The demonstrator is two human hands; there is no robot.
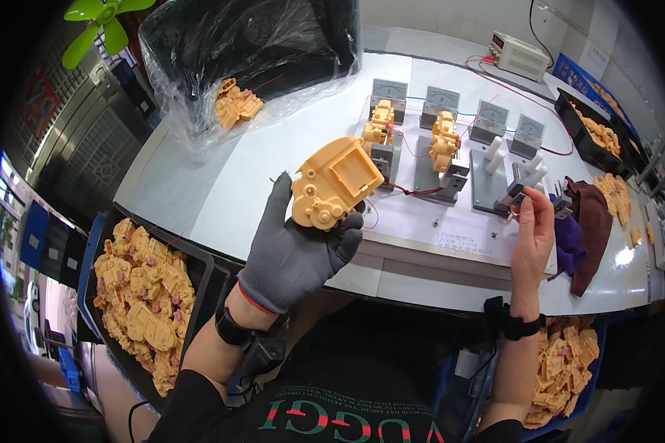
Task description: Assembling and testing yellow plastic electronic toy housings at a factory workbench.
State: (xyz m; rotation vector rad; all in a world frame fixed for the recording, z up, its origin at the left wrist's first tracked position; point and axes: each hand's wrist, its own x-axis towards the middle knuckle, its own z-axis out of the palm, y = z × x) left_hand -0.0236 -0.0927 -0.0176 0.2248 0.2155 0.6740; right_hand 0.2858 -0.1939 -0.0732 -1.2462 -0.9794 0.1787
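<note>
My left hand [292, 255], in a grey glove, holds up an orange-yellow plastic gear housing [340, 184] above the table's front edge. The housing is tilted, with a square recess on its upper face. At the right, my bare right hand [533, 229] pinches at the small metal block [521, 184] on the front of a grey test fixture [488, 188] with white posts. A bit of red shows beneath its fingertips; what they grip is hidden. Two more yellow gear assemblies sit on fixtures, one on the left fixture [380, 125] and one on the middle fixture [443, 144].
Several panel meters [440, 107] stand behind the fixtures, wired to a power supply [521, 55]. Bins of yellow parts stand at the left [207, 295], lower right [602, 369] and far right [580, 140]. A plastic-lined black box [251, 44] lies at the back left. Dark cloths [595, 236] lie right.
</note>
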